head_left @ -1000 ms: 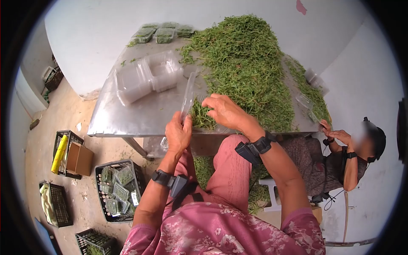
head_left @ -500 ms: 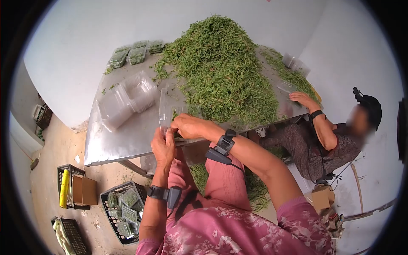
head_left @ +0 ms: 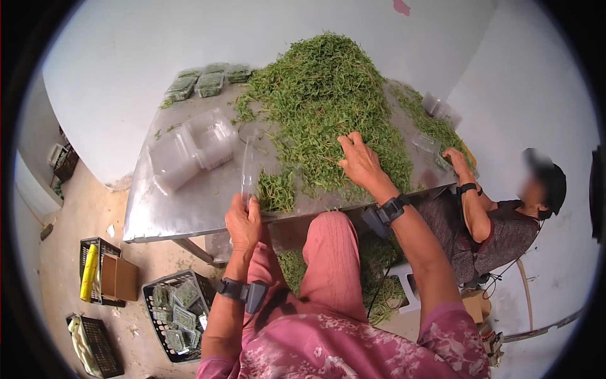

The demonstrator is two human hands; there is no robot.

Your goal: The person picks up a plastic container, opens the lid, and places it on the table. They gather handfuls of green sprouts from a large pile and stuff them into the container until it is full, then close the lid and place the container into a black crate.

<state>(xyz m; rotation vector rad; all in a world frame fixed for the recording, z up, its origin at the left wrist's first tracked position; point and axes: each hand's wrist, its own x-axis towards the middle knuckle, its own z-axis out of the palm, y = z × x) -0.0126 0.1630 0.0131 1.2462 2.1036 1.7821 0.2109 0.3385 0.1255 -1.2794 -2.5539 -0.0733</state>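
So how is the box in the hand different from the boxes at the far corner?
The clear plastic clamshell box in the left hand is open, lid raised, partly filled; the small clear plastic boxes at the far corner lie flat, closed, full. Both hold green herbs.

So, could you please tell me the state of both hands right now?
Left hand: closed, holding clear box.
Right hand: open, flat on greens.

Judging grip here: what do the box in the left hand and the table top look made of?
The box in the left hand looks like thin clear plastic, glossy: greens show through it. The table top looks like sheet metal, probably stainless steel: grey, smooth, dully reflective.
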